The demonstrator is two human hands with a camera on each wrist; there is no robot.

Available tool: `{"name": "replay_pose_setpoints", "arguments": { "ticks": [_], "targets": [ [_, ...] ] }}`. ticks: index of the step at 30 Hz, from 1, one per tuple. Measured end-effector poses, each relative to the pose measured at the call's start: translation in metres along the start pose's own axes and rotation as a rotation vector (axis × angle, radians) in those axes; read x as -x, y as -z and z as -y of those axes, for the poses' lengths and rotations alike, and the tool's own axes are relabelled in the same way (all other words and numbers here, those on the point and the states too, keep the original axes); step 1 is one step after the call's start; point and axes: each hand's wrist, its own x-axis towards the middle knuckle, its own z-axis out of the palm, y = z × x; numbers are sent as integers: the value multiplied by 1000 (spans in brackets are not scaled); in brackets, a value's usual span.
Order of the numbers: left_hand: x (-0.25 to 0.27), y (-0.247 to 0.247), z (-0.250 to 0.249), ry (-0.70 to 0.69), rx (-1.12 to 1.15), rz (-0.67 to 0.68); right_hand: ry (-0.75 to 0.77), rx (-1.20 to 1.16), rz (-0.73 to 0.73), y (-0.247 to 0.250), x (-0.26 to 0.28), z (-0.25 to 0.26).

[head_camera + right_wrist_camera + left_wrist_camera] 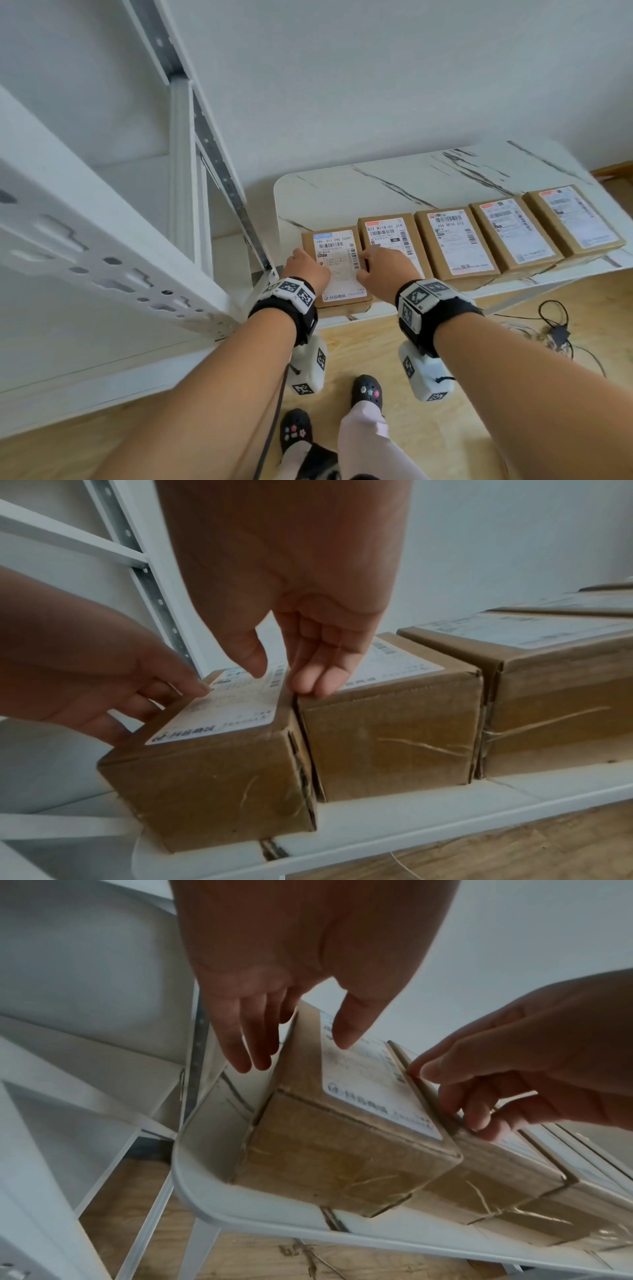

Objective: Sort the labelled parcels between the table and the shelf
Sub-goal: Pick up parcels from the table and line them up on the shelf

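Five brown cardboard parcels with white labels lie in a row along the front of the marble table (pixel 376 185). Both hands are at the leftmost parcel (pixel 337 245) (pixel 342 1150) (pixel 219 785), which sits a little forward of the row. My left hand (pixel 306 267) (pixel 298 1053) has straight fingers reaching down along the parcel's left side and its thumb over the label. My right hand (pixel 387 267) (pixel 286 679) has its thumb over the label and its fingertips at the seam with the second parcel (pixel 387 231) (pixel 387 737). The parcel rests on the table.
A white metal shelf (pixel 102 246) stands directly left of the table, its upright close to the leftmost parcel. The wall runs behind the table. Black cables (pixel 555 329) lie on the wooden floor at the right. My feet (pixel 366 390) stand before the table.
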Motion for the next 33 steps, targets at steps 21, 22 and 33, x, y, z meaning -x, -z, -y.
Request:
{"name": "replay_pose_setpoints", "arguments": {
  "ticks": [21, 22, 33],
  "targets": [
    [-13, 16, 15, 201, 502, -43, -79, -71, -64, -4, -18, 14],
    [-9, 20, 14, 189, 531, -53, -82, -81, -79, -4, -17, 15],
    [28, 32, 3, -86, 519, -32, -177, -224, -277, 10, 37, 23]
  ]
}}
